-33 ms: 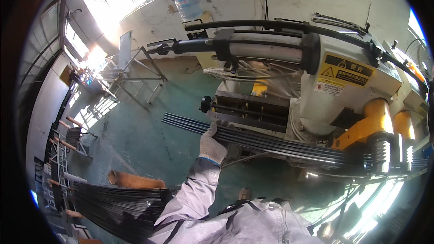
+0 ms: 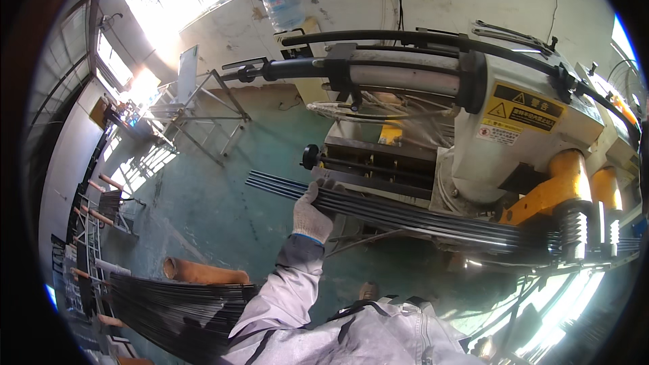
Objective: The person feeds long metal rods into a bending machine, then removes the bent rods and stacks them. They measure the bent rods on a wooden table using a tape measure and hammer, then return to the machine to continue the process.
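A bundle of long, thin dark metal tubes (image 2: 419, 220) slants across the middle, from free ends on the left into the machine's workings on the right. My left hand (image 2: 313, 216), in a pale knitted glove, is closed round the bundle near those free ends, its thumb on the near side. Beyond the hand, the tubes pass beneath a yellow arm (image 2: 551, 189) and beside a ribbed metal spring (image 2: 574, 235). Low on the right, next to my jacket, a small pale patch looks like part of my right hand (image 2: 483, 347); its fingers cannot be made out.
The large pale machine (image 2: 520, 108) with thick black hoses (image 2: 378, 37) stands ahead. At lower left, many dark tubes (image 2: 182, 307) lie on a rack beside an orange-brown roll (image 2: 206, 271). A metal frame (image 2: 203, 111) stands farther back on the green floor.
My left hand has shifted slightly left along the tubes, still closed round them. The machine and tubes appear a little farther right in the picture.
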{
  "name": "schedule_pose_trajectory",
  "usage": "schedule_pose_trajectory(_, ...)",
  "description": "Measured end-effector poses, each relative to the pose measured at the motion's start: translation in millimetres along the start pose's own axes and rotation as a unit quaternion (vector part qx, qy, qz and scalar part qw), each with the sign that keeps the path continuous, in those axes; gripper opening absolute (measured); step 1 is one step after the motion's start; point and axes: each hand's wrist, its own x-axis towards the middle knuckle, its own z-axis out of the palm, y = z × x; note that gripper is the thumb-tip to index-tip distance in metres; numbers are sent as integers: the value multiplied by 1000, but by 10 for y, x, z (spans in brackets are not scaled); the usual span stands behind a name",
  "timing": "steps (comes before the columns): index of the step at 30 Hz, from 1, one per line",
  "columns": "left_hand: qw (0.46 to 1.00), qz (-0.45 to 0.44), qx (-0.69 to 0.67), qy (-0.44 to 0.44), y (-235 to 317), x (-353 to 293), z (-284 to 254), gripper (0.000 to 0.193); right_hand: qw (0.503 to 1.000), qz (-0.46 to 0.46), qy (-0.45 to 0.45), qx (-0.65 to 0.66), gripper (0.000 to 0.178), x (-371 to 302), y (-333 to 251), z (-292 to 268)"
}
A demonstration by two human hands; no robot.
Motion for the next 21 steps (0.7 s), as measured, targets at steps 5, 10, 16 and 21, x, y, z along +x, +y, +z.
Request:
schedule_pose_trajectory(5,996,85,36,22,1249,701,-606,27,788,317,148,507,33,80,-858,-554)
schedule_pose_trajectory(10,991,110,73,4,1958,890,-880,36,770,327,207,507,32,-70,-1167,-614)
schedule_pose_trajectory(16,979,61,179,-71,1991,773,-921,44,661,158,375,631,27,-144,-1001,-333)
schedule_pose_trajectory(21,966,-7,246,-82,2091,760,-1017,50,476,290,315,769,27,-306,-1266,-747)
